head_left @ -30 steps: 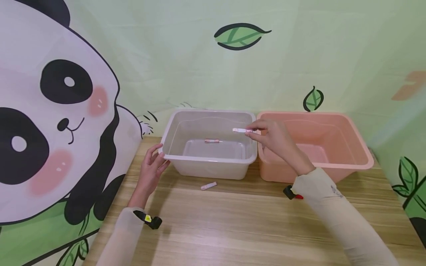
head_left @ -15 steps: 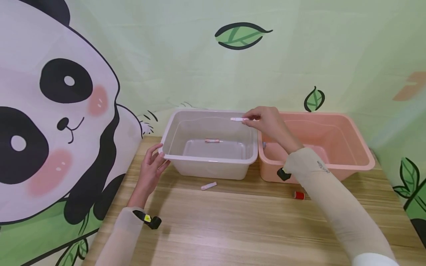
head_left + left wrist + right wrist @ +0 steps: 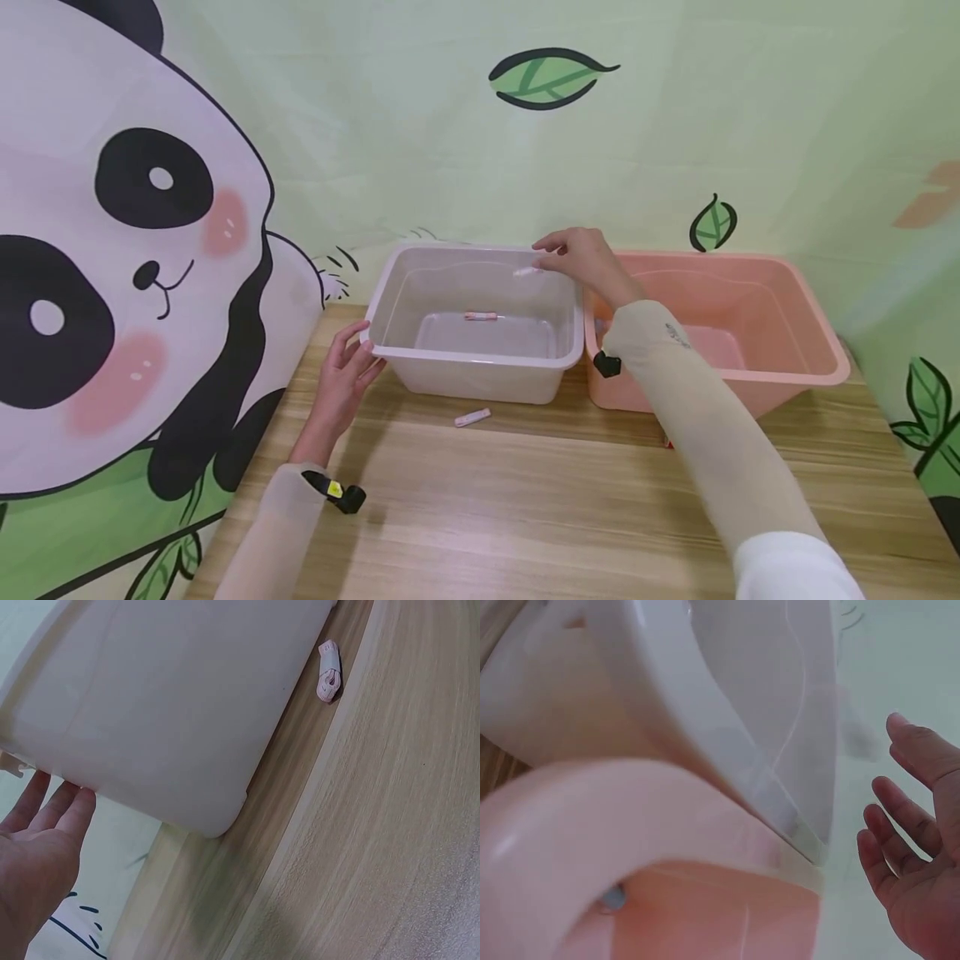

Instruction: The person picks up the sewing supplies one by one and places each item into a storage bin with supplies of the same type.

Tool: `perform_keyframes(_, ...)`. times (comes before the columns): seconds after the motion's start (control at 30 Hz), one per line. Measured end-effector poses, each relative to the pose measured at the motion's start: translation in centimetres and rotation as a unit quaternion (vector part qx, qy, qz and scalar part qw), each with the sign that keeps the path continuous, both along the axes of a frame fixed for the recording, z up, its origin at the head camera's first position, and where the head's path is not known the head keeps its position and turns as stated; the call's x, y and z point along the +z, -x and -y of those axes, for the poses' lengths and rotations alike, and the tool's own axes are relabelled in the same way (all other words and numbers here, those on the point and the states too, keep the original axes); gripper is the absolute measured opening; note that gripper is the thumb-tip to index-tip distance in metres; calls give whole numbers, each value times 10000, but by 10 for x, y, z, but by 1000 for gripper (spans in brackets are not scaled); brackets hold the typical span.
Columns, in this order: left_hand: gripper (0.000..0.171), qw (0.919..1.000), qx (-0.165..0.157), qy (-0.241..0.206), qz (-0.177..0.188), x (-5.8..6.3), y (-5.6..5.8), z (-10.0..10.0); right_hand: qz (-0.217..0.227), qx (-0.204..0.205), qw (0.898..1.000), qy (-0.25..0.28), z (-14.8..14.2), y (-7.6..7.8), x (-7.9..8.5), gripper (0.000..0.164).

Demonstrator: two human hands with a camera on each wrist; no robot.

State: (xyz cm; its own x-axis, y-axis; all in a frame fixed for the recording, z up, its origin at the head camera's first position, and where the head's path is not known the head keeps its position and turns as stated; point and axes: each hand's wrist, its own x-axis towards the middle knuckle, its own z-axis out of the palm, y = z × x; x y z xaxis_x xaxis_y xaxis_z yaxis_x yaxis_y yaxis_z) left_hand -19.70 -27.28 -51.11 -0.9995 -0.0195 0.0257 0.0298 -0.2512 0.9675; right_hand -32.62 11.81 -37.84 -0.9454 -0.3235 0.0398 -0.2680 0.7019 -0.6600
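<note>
My left hand (image 3: 345, 383) holds the front left corner of the light grey plastic bin (image 3: 480, 375), its fingertips at the rim. In the left wrist view, several fingers (image 3: 56, 806) reach the rim from below. My right hand (image 3: 588, 260) hangs over the bin's back right corner, fingers parted. Just off its fingertips, a blurred white strip (image 3: 527, 271) is in the air above the bin; the right wrist view shows this strip (image 3: 859, 735) apart from the fingers. A small folded pinkish tape measure (image 3: 480, 316) lies inside the bin. Another folded tape measure (image 3: 328, 671) lies on the table before it.
A pink bin (image 3: 813, 367) stands right beside the grey one, with a small greyish thing (image 3: 613, 897) inside. A red spool, mostly hidden by the right forearm, lies on the wood-grain table (image 3: 480, 508). Behind hangs a panda-and-leaf backdrop (image 3: 420, 125).
My right hand has moved up and left over the grey bin and let go of the white strip it was pinching. My left hand has stayed at the rim.
</note>
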Motion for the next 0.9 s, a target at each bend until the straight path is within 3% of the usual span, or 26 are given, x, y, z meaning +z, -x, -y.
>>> perform_keyframes(0.43,46,10000,58,-57,54,2,-3,-3,-141,186,9997,-41,1,-6,-2,37)
perform_keyframes(0.77,45,10000,41,-21,82,4,-1,-3,-627,649,9958,-148,9,-39,8,35)
perform_keyframes(0.9,43,10000,35,-74,14,3,-1,-2,-613,769,9949,-223,11,-54,7,36)
